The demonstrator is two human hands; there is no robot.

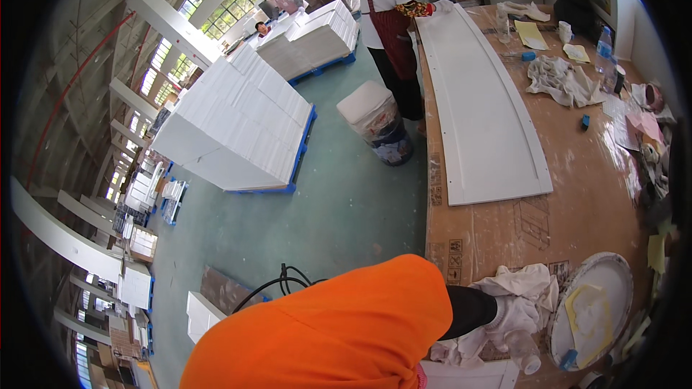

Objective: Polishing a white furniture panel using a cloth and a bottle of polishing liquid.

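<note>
An orange sleeve (pixel 324 317) with a black cuff (pixel 468 311) reaches across from the lower edge toward the table; it appears to be my left arm. Where the cuff ends lies a crumpled white cloth (pixel 530 288). My left hand cannot be told apart from this white material, so its fingers do not show. Beside the cloth is a clear plastic bottle (pixel 522 351). Part of a white panel (pixel 472 373) shows below the cloth at the lower edge. My right hand is out of sight.
A long white panel (pixel 483 101) lies on the cardboard-covered table (pixel 483 227); a co-worker (pixel 393 21) touches its far end. A round white tray (pixel 559 331) holds yellow sheets at right. A bucket (pixel 378 122) and stacked white panels (pixel 231 130) stand on the floor.
</note>
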